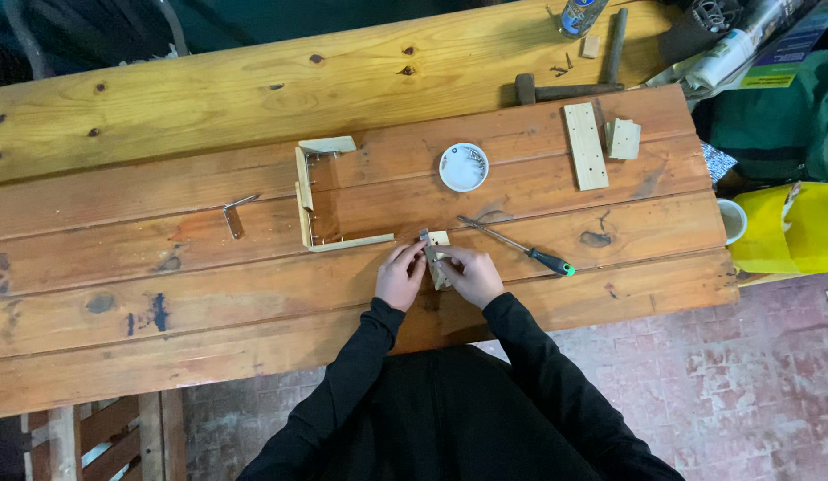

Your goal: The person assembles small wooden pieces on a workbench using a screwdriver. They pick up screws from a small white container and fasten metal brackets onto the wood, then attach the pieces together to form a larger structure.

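Nearest us, our left hand (401, 276) and right hand (472, 274) meet at the front of the worktop (209, 294), each grip pinched on a small wood block (439, 260) with a metal bracket on its left side. Just to the right lies a screwdriver (518, 247) with a green-tipped handle. Left of the hands sits an open wooden frame (316, 200). Beyond it a white dish (464, 167) holds screws, with a drilled wood strip (586, 146) to its right and a hammer (556, 89) farther back
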